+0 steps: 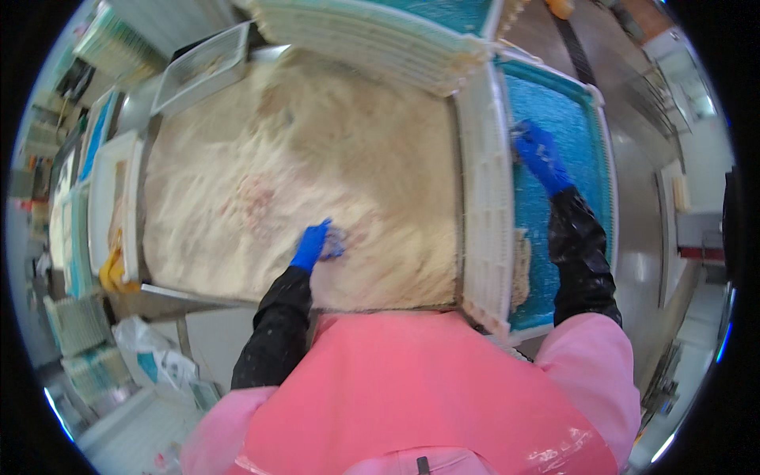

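Note:
A broad bed of pale, crumbly coating (pixel 380 142), like fine breadcrumbs, fills the wide bin in front of me. My left hand (pixel 315 244), in a blue glove, reaches into its near part with fingers apart, their tips dusted and touching the crumbs. Small pinkish pieces (pixel 253 202) lie partly covered to the far left of that hand. Over on the right, my blue-gloved right hand (pixel 541 157) is at the inner side of a tray lined with blue sheeting (pixel 546 103). Its fingers are curled and whitish with coating; whatever they hold is hidden.
A white slatted crate wall (pixel 484 182) stands between the crumb bed and the blue-lined tray. Crumbs (pixel 521 269) are heaped along the tray's near left edge. A clear plastic tub (pixel 202 70) sits at the far left corner, and a yellow object (pixel 116 265) hangs by a white container (pixel 115 198).

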`<state>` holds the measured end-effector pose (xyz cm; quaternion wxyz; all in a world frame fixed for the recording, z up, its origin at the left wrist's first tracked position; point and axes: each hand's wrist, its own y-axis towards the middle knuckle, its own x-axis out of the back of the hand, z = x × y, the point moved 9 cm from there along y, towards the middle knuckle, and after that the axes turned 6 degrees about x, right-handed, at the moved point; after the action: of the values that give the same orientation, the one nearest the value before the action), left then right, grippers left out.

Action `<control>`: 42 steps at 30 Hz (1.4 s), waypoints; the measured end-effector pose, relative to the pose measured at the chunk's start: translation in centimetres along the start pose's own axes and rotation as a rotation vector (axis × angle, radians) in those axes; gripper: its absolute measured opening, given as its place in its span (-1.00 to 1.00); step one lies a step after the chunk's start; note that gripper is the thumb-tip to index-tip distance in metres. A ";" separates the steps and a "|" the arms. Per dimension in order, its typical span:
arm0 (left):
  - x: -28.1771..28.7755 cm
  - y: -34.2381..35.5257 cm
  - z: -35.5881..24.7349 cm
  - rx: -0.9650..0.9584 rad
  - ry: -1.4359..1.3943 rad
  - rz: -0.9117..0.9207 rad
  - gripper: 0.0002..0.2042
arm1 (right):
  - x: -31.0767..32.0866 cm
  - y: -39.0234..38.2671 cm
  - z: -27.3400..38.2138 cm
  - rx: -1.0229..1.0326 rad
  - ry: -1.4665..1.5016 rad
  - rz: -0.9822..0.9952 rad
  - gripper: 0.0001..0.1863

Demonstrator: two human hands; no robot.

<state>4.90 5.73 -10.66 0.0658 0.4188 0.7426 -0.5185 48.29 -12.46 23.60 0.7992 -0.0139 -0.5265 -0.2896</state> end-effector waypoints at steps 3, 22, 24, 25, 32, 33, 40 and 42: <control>-0.4 -2.0 -2.3 -0.402 0.456 -0.146 -0.69 | 1.0 2.0 8.4 0.047 0.007 -0.243 -0.63; 4.1 -10.8 -0.7 -0.346 0.375 -0.159 -0.68 | -42.7 0.7 30.2 0.036 0.531 0.059 -0.75; 4.0 -10.9 -0.9 -0.346 0.366 -0.149 -0.68 | -44.7 3.0 30.9 -0.054 0.412 0.236 -0.80; 4.1 -11.1 -1.0 -0.347 0.359 -0.149 -0.67 | -45.7 3.7 31.5 -0.068 0.335 0.353 -0.81; 3.8 -11.7 -1.8 -0.317 0.313 -0.136 -0.72 | -47.4 2.4 31.7 -0.452 1.076 0.653 -0.75; 3.8 -11.7 -1.9 -0.318 0.323 -0.139 -0.72 | -46.9 2.1 31.4 -0.510 1.189 0.588 -0.73; 3.8 -11.2 -1.6 -0.283 0.353 -0.147 -0.69 | -37.7 2.6 32.0 -0.336 1.215 0.543 -0.69; 3.8 -10.7 -1.4 -0.256 0.330 -0.136 -0.69 | -35.2 1.3 31.7 -0.233 1.035 0.577 -0.69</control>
<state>-4.44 7.83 -4.41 -0.0391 0.4351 0.8296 -0.3478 12.68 14.74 8.20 0.9911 -0.1009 -0.0091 -0.0864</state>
